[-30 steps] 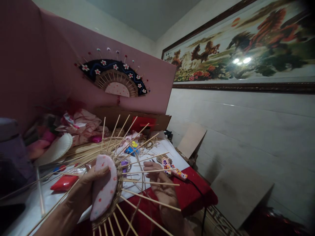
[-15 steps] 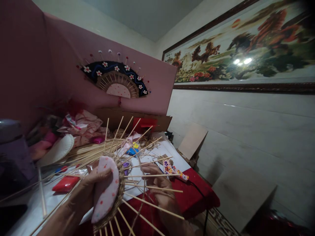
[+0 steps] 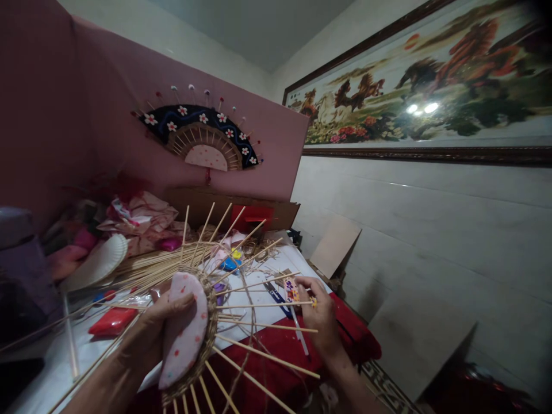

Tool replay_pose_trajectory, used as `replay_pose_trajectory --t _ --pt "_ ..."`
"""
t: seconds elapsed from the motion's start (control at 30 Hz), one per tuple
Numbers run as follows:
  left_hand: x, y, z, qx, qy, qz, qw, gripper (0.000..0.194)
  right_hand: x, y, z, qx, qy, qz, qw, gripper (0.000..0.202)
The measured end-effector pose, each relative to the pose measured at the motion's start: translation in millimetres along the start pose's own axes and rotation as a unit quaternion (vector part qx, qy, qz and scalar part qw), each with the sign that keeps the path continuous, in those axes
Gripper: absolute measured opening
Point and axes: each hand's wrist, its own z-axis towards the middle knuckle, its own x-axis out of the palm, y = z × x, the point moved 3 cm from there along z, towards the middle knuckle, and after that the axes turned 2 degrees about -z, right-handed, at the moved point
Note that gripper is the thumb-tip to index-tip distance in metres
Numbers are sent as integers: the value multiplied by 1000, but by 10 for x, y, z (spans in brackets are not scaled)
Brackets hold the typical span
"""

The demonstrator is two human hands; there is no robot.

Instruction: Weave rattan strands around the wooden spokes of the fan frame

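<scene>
My left hand grips a half-round fan frame by its pink dotted cloth pad, thumb on top. Woven twine edges the pad, and thin wooden sticks spread out from it. Loose twine hangs across the sticks. Beyond the stick tips, my right hand is closed around a flower-patterned glue gun, partly hidden by the fingers. A pale, thin glue stick shows below it. Close by on the table lie blue-handled snips.
A bundle of sticks, a red packet, blue clay and a paper plate lie on the table. A finished dark fan hangs on the pink panel. The red cloth marks the table's right edge.
My right hand has left the twine and sticks, moved right and closed on the glue gun, which is now lifted and turned. The snips have come into view. My left hand keeps its hold.
</scene>
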Motion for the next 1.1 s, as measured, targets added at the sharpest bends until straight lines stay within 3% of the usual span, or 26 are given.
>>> replay_pose_trajectory --t 0.03,0.17,0.3,0.4,0.67,0.87,1.1 --pt "6 -4 -3 -6 4 0 1000 15 -42 -122 58 -4 22 -95 995 27" --pt "6 -8 15 -16 14 -1 1000 25 -114 -516 229 26 115 -166 979 33" --pt "-41 0 60 -9 -2 -3 1000 32 -131 -605 303 16 223 -170 960 36" --pt "-71 1 68 -7 -21 -4 1000 33 -163 -589 342 13 267 -166 949 41" --pt "-23 -28 38 0 -27 -13 1000 26 -179 -538 376 21 238 -107 965 34" --pt "-12 -23 30 -3 -36 -25 999 20 -211 -523 361 37 197 21 979 36" --pt "18 -24 17 11 -43 -7 999 21 -292 -533 351 99 196 229 948 42"
